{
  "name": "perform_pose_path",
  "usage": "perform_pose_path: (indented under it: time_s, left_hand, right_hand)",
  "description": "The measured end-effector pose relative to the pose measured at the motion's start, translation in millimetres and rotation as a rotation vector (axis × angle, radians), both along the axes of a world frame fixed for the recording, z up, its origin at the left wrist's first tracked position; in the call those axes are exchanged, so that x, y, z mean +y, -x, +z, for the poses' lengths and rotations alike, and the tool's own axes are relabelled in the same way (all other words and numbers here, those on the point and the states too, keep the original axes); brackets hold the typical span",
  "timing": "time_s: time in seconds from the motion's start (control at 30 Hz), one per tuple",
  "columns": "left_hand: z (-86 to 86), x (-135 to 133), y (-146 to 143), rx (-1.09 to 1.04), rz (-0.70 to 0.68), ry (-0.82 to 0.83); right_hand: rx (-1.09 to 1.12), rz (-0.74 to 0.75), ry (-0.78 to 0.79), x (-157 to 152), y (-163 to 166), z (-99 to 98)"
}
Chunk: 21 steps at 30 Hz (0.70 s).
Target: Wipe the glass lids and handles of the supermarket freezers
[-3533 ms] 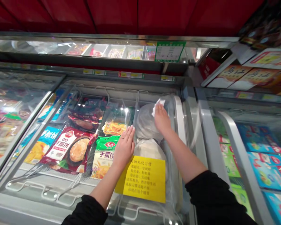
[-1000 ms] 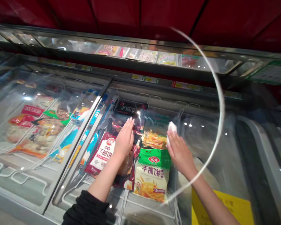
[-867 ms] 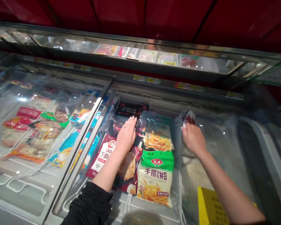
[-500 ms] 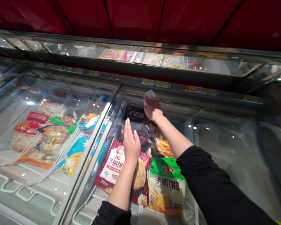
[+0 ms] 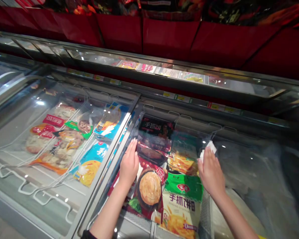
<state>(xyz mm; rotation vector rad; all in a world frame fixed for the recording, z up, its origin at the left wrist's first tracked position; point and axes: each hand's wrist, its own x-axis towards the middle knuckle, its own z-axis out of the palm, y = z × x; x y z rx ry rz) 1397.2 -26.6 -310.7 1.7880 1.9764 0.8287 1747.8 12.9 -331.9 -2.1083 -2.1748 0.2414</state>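
Observation:
My right hand presses a crumpled white tissue under its fingers, over the clear freezer lid. Most of the tissue is hidden by the fingers. My left hand has its fingers stretched out flat, near the lid's left frame, and holds nothing. Under the lid, between the hands, lie a red bag of pancakes, a green and cream bag, a black bag and a teal bag.
To the left, a second freezer bay holds dumpling bags and blue bags in wire baskets. Price tags line the back rail. Red packages stand on the ledge above.
My right hand has moved right and nearer to me with the tissue, off the lid's back edge. My left hand has shifted slightly left and nearer. The camera view has tilted up.

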Motion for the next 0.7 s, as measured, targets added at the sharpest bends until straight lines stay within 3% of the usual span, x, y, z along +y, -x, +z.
perform_pose_path:
  time_s: [0.1, 0.2, 0.3, 0.4, 0.5, 0.6, 0.7]
  left_hand:
    - [-5.7, -8, 6, 0.048, 0.029, 0.003]
    - [-8.3, -7, 3, 0.03, 0.063, -0.003]
    - [-6.3, -6, 4, -0.023, 0.126, -0.038]
    - [-3.3, -7, 9, -0.045, 0.198, -0.1]
    - [-0.9, -7, 11, -0.04, 0.234, -0.134]
    - [0.6, -8, 12, -0.009, 0.229, -0.15]
    - [1.2, -8, 12, 0.053, 0.159, -0.173]
  right_hand:
    - [-0.037, -0.063, 0.087, 82, 38, -0.2]
    - [0.013, 0.025, 0.134, 162, 125, 5.0]
    - [0.111, 0.223, 0.168, 191, 213, 8.2]
    - [0.172, 0.506, 0.101, 152, 260, 14.2]
    - [0.196, 0.681, 0.033, 71, 255, 26.3]
    - [0.168, 0.807, 0.009, -15, 207, 36.6]
    - [0.122, 0.817, 0.026, -76, 127, 37.1]
